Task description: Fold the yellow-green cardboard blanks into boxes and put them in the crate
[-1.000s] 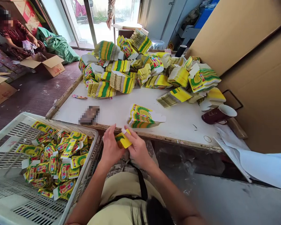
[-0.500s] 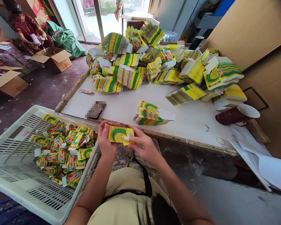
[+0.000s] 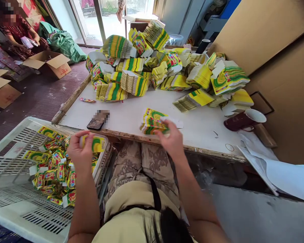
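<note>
Over the near edge of the white plastic crate (image 3: 103,158), my left hand (image 3: 81,150) pinches a small yellow and green box (image 3: 98,144). Many similar boxes (image 3: 57,157) fill part of the crate. My right hand (image 3: 171,136) reaches over the table's front edge to a small stack of flat yellow-green cartons (image 3: 152,120). Its thumb and fingers are apart at the stack's right side, and no carton is seen lifted in it.
Bundles of flat cartons (image 3: 135,81) are heaped across the back of the white table (image 3: 126,111). A phone (image 3: 97,122) lies left, a dark red mug (image 3: 240,120) right. A person (image 3: 17,35) sits at the far left beside open cardboard boxes (image 3: 58,65).
My hands have separated. The left has moved left over the crate with the small box; the right has let go of it and moved to the stack. The view has shifted slightly.
</note>
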The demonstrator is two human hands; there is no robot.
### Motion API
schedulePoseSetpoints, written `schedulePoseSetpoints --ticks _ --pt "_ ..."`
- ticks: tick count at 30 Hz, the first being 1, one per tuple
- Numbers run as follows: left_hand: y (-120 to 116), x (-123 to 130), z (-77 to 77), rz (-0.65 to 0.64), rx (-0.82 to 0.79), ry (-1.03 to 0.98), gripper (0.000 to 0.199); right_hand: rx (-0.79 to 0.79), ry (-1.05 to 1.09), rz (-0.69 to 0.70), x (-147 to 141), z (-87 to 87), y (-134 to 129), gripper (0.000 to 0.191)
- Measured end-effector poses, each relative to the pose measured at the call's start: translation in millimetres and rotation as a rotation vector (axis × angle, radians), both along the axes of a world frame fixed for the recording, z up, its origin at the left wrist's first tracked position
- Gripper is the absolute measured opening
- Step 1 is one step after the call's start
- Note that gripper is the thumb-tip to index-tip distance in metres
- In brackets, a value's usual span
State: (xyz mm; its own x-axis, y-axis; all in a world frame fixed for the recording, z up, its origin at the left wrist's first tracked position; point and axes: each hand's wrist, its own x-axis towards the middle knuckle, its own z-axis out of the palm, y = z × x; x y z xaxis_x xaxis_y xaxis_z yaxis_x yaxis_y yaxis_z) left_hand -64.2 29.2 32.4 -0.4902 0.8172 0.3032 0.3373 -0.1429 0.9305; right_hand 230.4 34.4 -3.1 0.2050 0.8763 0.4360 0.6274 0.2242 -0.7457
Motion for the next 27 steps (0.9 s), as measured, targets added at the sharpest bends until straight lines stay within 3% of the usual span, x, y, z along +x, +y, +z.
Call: schedulePoseSetpoints --ticks 2,3,5,9,14,16,18,20,22,25,27 --pt "5.1 -31.5 -0.3 0.136 -0.073 0.373 0.040 -0.023 -0.128 -0.146 23.2 -4.3 18.5 0.041" --pt "7.0 -40.8 -2.3 0.182 -0.069 0.455 0.049 -0.070 -0.174 -0.151 31.0 -8.0 26.4 0.038" --pt "9.1 -44.1 -9.0 0.133 -0.060 0.466 0.057 -0.142 -0.230 -0.121 38.9 -16.1 37.9 0.033" --pt "8.2 -7.6 -25.6 -0.247 -0.115 0.217 0.044 -0.124 -0.267 -0.116 37.8 -22.5 44.7 0.030" --pt "1.3 46.4 -42.6 -0.575 -0.189 -0.109 0.044 -0.048 -0.100 -0.196 21.9 -5.7 28.7 0.040" --pt "-3.7 64.8 -45.1 -0.688 -0.181 -0.293 0.056 -0.043 0.090 -0.106 3.5 2.4 13.2 0.043" --pt "-8.6 81.8 -42.1 -0.742 -0.096 -0.517 0.067 -0.092 0.266 0.140 -22.1 7.8 -6.6 0.041" --pt "-11.7 95.2 -33.8 -0.704 0.013 -0.726 0.063 -0.201 0.389 0.438 -49.7 9.8 -27.3 0.039" --pt "-12.3 102.5 -23.5 -0.608 0.116 -0.867 0.048 -0.228 0.468 0.562 -73.5 9.1 -44.8 0.041" --pt "-10.8 101.6 -15.6 -0.444 0.213 -0.907 0.042 -0.180 0.399 0.567 -94.1 6.2 -58.1 0.047" --pt "-11.0 96.9 -19.1 -0.380 0.174 -0.831 0.046 -0.164 0.340 0.533 -96.7 3.9 -57.7 0.043"
